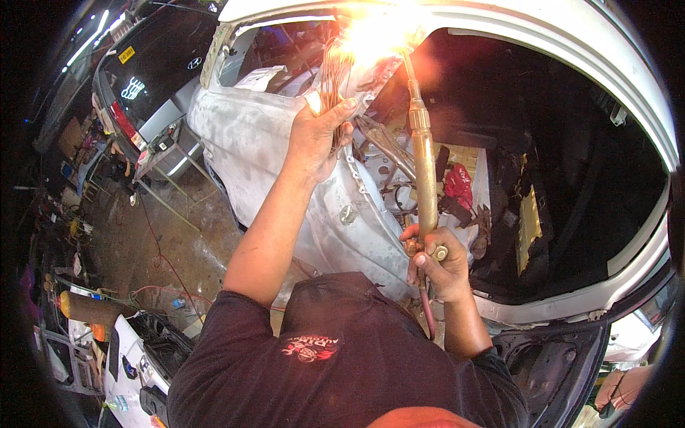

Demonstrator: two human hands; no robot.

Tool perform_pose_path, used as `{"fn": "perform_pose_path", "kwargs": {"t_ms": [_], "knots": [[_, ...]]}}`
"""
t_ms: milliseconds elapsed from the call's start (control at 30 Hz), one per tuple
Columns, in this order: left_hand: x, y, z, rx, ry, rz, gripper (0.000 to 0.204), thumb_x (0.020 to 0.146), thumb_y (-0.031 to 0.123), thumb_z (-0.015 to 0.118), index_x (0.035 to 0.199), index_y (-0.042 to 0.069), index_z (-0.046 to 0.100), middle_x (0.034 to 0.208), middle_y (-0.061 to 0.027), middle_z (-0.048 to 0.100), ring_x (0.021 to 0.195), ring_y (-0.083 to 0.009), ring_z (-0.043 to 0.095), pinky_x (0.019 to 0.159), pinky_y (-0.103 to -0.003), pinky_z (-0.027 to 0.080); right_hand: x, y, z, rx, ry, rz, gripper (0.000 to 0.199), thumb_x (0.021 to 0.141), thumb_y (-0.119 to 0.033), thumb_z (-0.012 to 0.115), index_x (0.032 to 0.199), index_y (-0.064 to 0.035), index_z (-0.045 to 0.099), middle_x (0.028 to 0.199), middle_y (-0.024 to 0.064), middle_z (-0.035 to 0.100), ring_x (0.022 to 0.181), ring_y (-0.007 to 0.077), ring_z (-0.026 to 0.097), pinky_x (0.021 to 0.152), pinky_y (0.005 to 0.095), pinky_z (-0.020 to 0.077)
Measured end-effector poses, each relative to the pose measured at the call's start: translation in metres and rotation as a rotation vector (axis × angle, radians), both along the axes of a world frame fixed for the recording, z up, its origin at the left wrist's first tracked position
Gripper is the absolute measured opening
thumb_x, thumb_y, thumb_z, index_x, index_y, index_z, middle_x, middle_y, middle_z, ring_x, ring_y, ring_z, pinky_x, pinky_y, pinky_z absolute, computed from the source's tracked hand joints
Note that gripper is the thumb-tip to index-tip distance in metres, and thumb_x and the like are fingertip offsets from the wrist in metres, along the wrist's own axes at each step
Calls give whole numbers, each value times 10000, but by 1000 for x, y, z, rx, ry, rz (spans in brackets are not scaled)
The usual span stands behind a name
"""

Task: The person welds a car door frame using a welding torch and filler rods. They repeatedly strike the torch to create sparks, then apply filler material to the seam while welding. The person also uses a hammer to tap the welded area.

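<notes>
My right hand (441, 265) is wrapped round the lower end of a brass gas torch (424, 171), next to its valve knobs. A reddish hose (427, 314) runs down from the handle. At the torch's tip a bright flame (374, 39) glares against the bare metal pillar of a car body (264, 135), and the glare hides the exact spot. My left hand (319, 139) is closed around a looped bundle of thin wire (331, 78), raised close to the flame on its left side. Both arms reach up and forward.
The wide door opening, edged by a white frame (571, 307), lies at the right, with a red bundle (458, 185) and loose parts inside. At left stand a dark car (157, 78) and a metal stand (171, 160). Cables (168, 250) trail over the floor beside a gas cylinder (96, 308).
</notes>
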State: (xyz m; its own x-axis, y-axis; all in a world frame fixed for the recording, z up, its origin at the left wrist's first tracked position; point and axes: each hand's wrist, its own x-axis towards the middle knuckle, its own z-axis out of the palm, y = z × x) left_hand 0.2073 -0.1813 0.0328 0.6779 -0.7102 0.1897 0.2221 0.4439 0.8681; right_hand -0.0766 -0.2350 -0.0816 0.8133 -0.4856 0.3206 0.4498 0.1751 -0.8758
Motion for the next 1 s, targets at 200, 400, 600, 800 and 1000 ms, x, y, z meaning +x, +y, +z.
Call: {"fn": "perform_pose_path", "kwargs": {"t_ms": [200,400,600,800,1000], "knots": [[-1,1,2,16,0,-5,207,921,90,787,1014,102,602,823,12,611,623,-82,585,533,-241,453,0,-1,0,-23,7,-3,229,979,-112,708,1005,-96,482,1217,304,605,591,160,653,543,277,561],[-1,2,2,12,-13,-14,213,917,99,792,1006,104,599,819,17,605,629,-81,582,539,-239,447,0,-1,-2,-20,0,-3,230,980,-118,712,1018,-98,487,1212,302,609,590,159,657,537,277,562],[1,1,0,30,-21,-7,222,914,108,800,1005,108,598,827,20,607,637,-81,582,547,-240,449,1,-1,-2,-23,-16,6,235,983,-129,715,1017,-95,486,1205,311,612,582,155,659,526,270,564],[0,0,-1,12,-27,6,221,910,120,805,1029,89,621,803,19,619,617,-80,594,521,-228,441,1,-1,-1,-33,-18,9,233,988,-130,708,1019,-95,480,1217,327,604,580,152,660,523,271,568],[1,0,-1,3,-31,-2,214,911,107,802,1003,89,609,815,7,622,618,-86,591,523,-242,449,1,-2,-3,-44,-25,4,233,988,-122,704,1019,-91,475,1214,334,600,579,155,659,526,274,570]]}}
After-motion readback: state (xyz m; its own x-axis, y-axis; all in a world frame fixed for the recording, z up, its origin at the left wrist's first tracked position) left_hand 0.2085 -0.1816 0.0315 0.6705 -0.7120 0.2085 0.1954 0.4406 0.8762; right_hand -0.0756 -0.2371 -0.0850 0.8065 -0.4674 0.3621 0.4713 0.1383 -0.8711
